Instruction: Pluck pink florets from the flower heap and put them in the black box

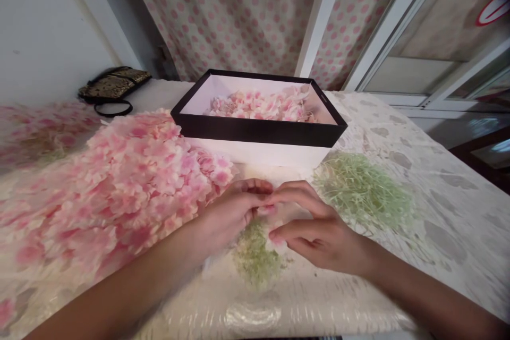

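Over the near middle of the table, my left hand is closed, its thumb and fingertips pinching a small pink cloth-like flower. My right hand meets it from the other side, with its upper fingers touching the left fingertips. Lower down, its thumb side is at another pale pink petal piece and appears to grip it; part of that contact is hidden. Just under the hands lies a small tuft of pale green stems. Left of my left forearm spreads a large heap of pink flowers.
A white box with a black rim stands behind the hands, holding pink flowers. To its right is a pile of thin green stems. A patterned bag sits at the back left on the patterned tablecloth.
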Demonstrator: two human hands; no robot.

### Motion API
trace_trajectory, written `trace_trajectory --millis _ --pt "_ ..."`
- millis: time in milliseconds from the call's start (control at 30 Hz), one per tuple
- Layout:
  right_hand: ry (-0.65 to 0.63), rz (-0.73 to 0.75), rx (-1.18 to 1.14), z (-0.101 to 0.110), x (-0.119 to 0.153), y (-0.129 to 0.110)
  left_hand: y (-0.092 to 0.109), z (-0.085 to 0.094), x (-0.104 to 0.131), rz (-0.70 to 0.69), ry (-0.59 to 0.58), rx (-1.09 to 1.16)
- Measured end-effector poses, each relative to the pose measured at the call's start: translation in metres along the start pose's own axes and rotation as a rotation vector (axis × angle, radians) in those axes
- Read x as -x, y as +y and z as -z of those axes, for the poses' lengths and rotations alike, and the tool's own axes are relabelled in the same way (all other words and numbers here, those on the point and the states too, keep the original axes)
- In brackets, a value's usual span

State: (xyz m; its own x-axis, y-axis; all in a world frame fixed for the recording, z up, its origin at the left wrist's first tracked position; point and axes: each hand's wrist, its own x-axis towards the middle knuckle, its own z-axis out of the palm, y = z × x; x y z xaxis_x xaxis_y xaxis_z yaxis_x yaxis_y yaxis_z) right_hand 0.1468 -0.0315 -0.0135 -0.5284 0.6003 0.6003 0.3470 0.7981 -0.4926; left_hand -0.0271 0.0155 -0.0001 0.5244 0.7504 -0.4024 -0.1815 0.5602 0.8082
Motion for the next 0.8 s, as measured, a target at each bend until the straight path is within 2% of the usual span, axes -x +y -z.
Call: trace_trajectory --millis 100,233,333,433,567,667,800 --pt "-0.021 0.009 0.009 -0.002 0.001 0.000 0.000 -0.001 0.000 0.010 0.022 0.045" --pt "0.091 -0.017 -0.016 -0.006 0.001 -0.001 -0.002 -0.003 0.002 0.000 0.026 -0.052" --pt "0.170 -0.073 -0.058 -0.006 0.001 -0.001 -0.004 -0.003 0.004 -0.080 0.018 -0.196" --pt "0.230 -0.191 -0.137 -0.006 0.002 -0.001 -0.004 -0.005 0.006 -0.178 0.010 -0.297" --pt "0.346 -0.449 -0.308 -0.006 0.002 -0.002 0.000 -0.008 0.012 -0.316 -0.035 -0.489" --pt "0.387 -0.608 -0.430 -0.006 0.000 -0.002 0.000 -0.009 0.014 -0.306 -0.113 -0.532" --pt "0.344 -0.701 -0.620 -0.003 -0.001 0.000 -0.003 -0.007 0.010 -0.262 -0.089 -0.457"
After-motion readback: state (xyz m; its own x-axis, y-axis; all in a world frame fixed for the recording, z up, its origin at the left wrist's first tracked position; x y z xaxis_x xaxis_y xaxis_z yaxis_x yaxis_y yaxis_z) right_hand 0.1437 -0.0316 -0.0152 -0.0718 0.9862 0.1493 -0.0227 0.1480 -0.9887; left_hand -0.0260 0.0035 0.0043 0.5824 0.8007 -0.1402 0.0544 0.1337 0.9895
